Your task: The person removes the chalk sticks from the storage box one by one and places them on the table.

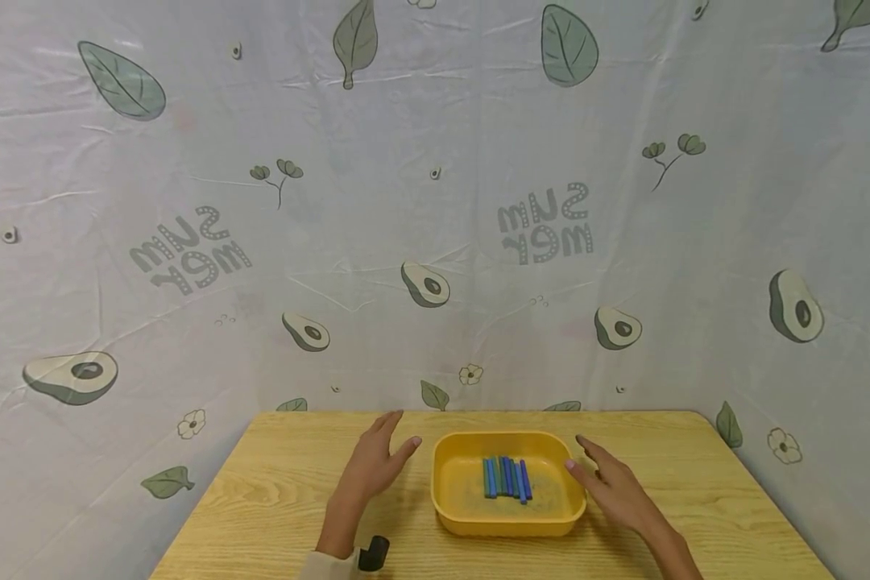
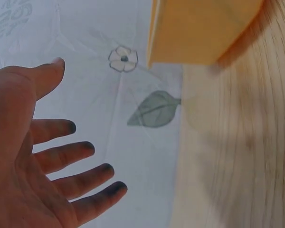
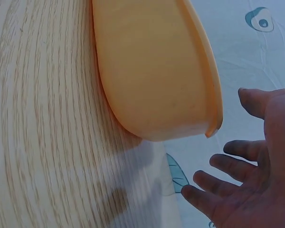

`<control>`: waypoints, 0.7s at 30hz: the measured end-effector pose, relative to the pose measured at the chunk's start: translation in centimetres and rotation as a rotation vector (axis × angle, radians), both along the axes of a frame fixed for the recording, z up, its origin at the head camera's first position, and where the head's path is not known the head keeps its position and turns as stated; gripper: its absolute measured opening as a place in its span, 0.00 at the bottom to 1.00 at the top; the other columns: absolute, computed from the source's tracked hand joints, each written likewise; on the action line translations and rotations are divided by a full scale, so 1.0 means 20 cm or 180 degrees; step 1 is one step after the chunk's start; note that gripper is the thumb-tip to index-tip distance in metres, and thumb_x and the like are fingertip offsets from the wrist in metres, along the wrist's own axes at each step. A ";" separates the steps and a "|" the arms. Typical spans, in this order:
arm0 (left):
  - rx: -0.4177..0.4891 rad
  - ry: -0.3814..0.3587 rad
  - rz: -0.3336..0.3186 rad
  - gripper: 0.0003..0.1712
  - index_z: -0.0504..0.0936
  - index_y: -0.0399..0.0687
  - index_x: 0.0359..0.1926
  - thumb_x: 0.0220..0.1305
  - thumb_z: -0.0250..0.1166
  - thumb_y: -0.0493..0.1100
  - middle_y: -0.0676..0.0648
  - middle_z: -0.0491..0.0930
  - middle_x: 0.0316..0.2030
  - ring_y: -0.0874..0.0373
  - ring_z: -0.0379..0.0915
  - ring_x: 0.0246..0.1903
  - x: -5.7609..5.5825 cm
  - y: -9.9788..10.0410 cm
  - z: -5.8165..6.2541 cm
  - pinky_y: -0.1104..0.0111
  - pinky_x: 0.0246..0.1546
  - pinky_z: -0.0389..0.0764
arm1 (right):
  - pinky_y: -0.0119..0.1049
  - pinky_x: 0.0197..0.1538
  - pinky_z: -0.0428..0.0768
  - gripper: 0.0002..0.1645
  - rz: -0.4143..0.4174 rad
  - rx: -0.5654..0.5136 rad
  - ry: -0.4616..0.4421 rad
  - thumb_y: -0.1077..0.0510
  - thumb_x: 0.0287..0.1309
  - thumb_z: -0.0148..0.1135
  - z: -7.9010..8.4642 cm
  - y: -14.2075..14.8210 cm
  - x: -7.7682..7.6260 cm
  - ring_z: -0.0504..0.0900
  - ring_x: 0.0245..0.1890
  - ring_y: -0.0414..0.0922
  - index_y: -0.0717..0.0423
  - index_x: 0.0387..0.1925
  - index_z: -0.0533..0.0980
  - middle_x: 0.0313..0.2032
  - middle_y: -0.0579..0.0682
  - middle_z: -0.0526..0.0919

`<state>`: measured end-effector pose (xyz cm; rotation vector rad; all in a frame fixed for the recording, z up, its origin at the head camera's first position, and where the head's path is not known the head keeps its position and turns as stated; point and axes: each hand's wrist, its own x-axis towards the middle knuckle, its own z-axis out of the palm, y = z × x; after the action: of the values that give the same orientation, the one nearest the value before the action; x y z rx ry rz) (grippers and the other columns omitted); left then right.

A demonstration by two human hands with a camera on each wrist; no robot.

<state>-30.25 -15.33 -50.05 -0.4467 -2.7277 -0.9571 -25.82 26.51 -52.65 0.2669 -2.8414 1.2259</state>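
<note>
A yellow plastic tray [image 1: 507, 528] stands on the table, with several blue and green chalk sticks [image 1: 507, 478] lying side by side inside it. Dark dust marks the tray's floor around them. To the left of the tray is my left hand [image 1: 379, 459], thumb and fingers spread and holding nothing; its fingertips [image 2: 115, 188] carry dark smudges. My right hand [image 1: 616, 487] is at the tray's right side, its thumb overlapping the rim in the head view. In the right wrist view its fingers [image 3: 213, 184] are extended and apart from the tray wall [image 3: 156, 71], with nothing in them.
The light wooden table [image 1: 261, 515] ends at the back against a pale curtain [image 1: 362, 242] printed with leaves, avocados and flowers. A dark band [image 1: 374, 554] sits at my left wrist, beside a light sleeve [image 1: 328, 567].
</note>
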 end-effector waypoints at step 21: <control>0.0239 0.0092 -0.0437 0.38 0.74 0.38 0.75 0.81 0.58 0.62 0.35 0.79 0.68 0.38 0.85 0.57 0.00 0.26 0.05 0.46 0.56 0.87 | 0.55 0.60 0.87 0.40 -0.0101 -0.0277 -0.0009 0.46 0.81 0.56 -0.01 -0.03 0.01 0.79 0.68 0.69 0.70 0.79 0.63 0.75 0.73 0.69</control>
<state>-30.34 -10.16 -49.08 -0.6357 -2.6535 -1.0740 -25.67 25.81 -52.91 0.2163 -2.7744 1.3404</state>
